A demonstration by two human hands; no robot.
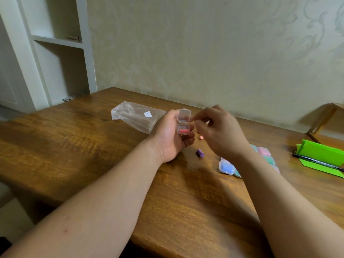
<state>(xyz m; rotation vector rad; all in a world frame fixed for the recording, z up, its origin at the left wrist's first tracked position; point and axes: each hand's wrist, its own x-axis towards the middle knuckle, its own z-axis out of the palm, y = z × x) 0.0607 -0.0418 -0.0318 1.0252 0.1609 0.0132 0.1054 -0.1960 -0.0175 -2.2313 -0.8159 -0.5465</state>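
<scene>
**Item:** clear case (184, 121), small, hinged, lid swung up and open. One pink earplug (183, 130) lies in the lower half.

**Location:** held above the surface (93, 146), in your left hand (170, 135).

**Grip, left:** fingers curled round the base from behind and below, thumb side against its left wall. The case is firmly held.

**Grip, right:** your right hand (221, 131) has its fingers bent, with forefinger and thumb drawn together at the lid's right edge. You cannot tell from here whether they pinch the lid or only touch it.

**Handling, judged:** thin hard plastic, very light and smooth, so it is likely to slip or spring out under a hard squeeze. The hinge is probably the weak point. Hold the base by its side walls and press the lid at its free front edge, not near the hinge. The earplug looks like soft foam: it should compress and then spring back, so tuck it fully below the rim before closing.

**Nearby on the surface:** purple earplug (200, 153), filled cases (226, 167), plastic bag (135, 116).
</scene>
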